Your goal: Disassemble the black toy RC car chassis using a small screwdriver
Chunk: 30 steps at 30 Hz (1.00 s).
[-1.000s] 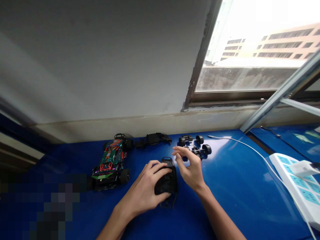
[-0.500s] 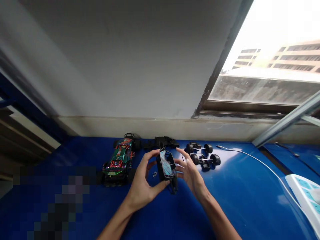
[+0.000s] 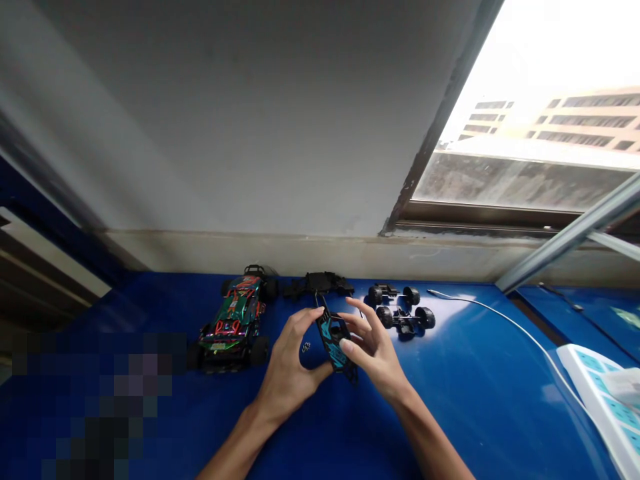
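Note:
Between my hands is a black toy car body shell (image 3: 330, 339) with turquoise markings, tilted on its side above the blue table. My left hand (image 3: 293, 363) grips its left edge, fingers at the upper end and thumb at the lower. My right hand (image 3: 375, 350) holds the other side, its thumb on the patterned face and its fingers curled behind. A few small screws (image 3: 305, 347) lie just beyond my left thumb. Farther back sits a flat black chassis plate (image 3: 320, 283), and to the right two wheel-and-axle assemblies (image 3: 404, 320) lie one behind the other.
A green and red toy car (image 3: 236, 313) stands on the blue table (image 3: 480, 393) at left. A white power strip (image 3: 600, 400) lies at right with a white cable (image 3: 520, 327) curving behind it. The wall (image 3: 250, 250) borders the table's back. A blurred patch covers the lower left.
The body shell has been turned so its turquoise patterned side faces me. My right hand has closed in, its thumb now on the shell. The view has shifted slightly.

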Each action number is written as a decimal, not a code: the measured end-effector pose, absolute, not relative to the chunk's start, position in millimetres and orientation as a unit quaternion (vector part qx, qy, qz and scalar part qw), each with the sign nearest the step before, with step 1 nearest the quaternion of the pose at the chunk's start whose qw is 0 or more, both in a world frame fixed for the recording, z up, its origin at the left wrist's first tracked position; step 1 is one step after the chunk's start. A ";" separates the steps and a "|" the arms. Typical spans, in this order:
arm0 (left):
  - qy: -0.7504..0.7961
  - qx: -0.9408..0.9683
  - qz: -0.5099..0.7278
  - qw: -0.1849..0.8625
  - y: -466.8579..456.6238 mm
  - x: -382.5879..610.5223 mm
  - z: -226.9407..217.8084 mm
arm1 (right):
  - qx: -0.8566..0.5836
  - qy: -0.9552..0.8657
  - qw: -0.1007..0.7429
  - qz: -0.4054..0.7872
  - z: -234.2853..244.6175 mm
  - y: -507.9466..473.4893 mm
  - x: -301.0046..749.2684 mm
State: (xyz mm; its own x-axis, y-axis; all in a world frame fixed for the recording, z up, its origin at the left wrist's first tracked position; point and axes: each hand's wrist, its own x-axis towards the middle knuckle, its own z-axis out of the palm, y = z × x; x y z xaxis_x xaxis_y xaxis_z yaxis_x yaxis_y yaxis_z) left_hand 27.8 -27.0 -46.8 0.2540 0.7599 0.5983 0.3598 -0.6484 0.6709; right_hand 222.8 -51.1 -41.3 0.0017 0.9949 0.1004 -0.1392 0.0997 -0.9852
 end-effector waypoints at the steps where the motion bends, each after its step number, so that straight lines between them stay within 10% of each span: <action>1: 0.369 0.765 0.489 0.199 -27.4 28.5 -46.7 | -0.438 -0.488 0.561 0.505 -40.8 -51.8 221.7; 30: 0.402 0.742 0.472 0.253 -28.4 21.8 -22.7 | -0.443 -0.258 0.724 0.462 -24.8 -50.8 244.1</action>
State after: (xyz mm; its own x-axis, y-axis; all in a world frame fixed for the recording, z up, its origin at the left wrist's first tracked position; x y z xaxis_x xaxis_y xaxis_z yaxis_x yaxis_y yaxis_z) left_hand 21.8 -28.4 -22.7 0.2303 0.8363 0.4976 0.3576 -0.5483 0.7560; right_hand 244.1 -50.8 -24.8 0.4402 0.8972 -0.0362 -0.4414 0.1811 -0.8789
